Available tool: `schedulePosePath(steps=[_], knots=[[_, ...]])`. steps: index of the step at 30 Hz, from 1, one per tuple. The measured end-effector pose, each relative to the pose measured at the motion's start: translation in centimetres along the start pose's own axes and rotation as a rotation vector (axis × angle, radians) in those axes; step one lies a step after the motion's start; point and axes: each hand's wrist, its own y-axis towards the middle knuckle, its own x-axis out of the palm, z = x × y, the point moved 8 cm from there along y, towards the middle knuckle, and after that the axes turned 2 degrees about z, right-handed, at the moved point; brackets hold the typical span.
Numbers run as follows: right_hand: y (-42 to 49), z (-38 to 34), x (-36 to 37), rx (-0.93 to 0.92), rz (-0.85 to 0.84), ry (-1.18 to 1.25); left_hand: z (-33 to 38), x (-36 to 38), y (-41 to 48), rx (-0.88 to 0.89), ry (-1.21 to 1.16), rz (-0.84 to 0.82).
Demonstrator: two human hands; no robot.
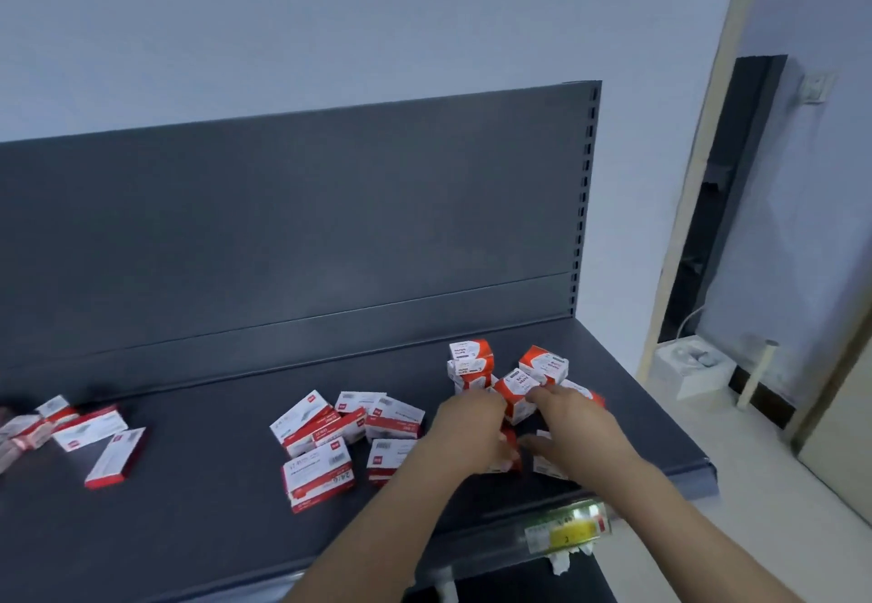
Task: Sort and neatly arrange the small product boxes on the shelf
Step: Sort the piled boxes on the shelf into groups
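Note:
Small red-and-white product boxes lie on a dark grey shelf (212,522). A jumbled right-hand cluster of paper clip boxes (472,359) sits near the shelf's right end. My left hand (472,428) and my right hand (573,418) are both in this cluster. Between their fingertips stands one orange-red box (516,390), touched from both sides. More boxes lie partly hidden under my hands. A middle pile of flat staple boxes (325,437) lies loosely overlapped. A blurred left group of boxes (80,432) is scattered near the left edge.
The shelf's dark back panel (306,224) rises behind the boxes, with a slotted upright (585,201) at its right. A yellow price tag (566,531) sits on the front rail. To the right are a wall, a doorway and a white box on the floor (693,364).

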Motion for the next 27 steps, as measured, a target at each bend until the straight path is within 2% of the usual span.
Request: schedulePosePath(steps=[4, 8, 17, 27], knots=[[1.4, -3.1, -2.1, -0.087, 0.076, 0.048, -2.4, -4.8, -2.2, -0.018, -0.01, 0.224], [3.0, -7.7, -3.2, -0.183, 0.11, 0.087, -7.8, -7.7, -5.1, -0.145, 0.056, 0.383], [4.5, -22.0, -1.3, -0.407, 0.075, 0.1, -20.6, -9.8, -12.4, -0.374, 0.066, 0.502], [6.1, -43.1, 4.3, -0.561, 0.036, 0.106, -39.4, -10.6, -21.5, -0.49, -0.017, 0.481]])
